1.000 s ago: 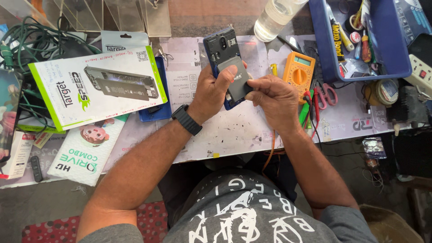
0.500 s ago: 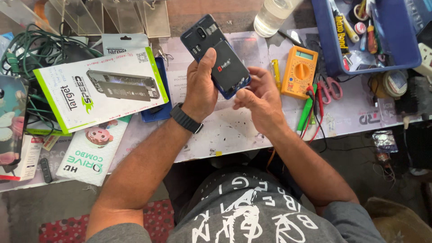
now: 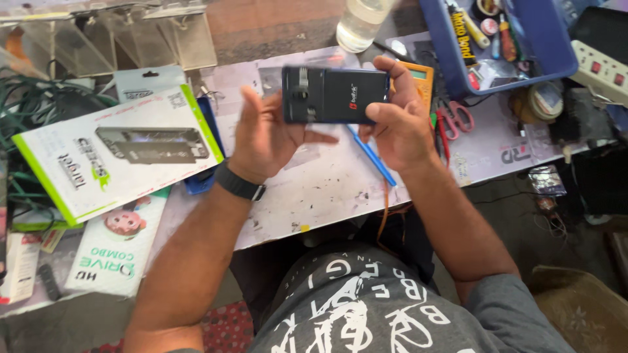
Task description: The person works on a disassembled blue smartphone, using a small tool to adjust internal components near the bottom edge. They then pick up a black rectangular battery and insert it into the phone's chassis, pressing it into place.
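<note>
Gripping the dark phone [image 3: 335,95] sideways above the bench [image 3: 314,189], right hand [image 3: 396,124] pinches its end; left hand [image 3: 265,134] spread open, fingertips touching.

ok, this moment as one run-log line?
right hand: grips dark phone at one end, held sideways above table | left hand: open, beside phone's other end | blue pen: on table below
</note>
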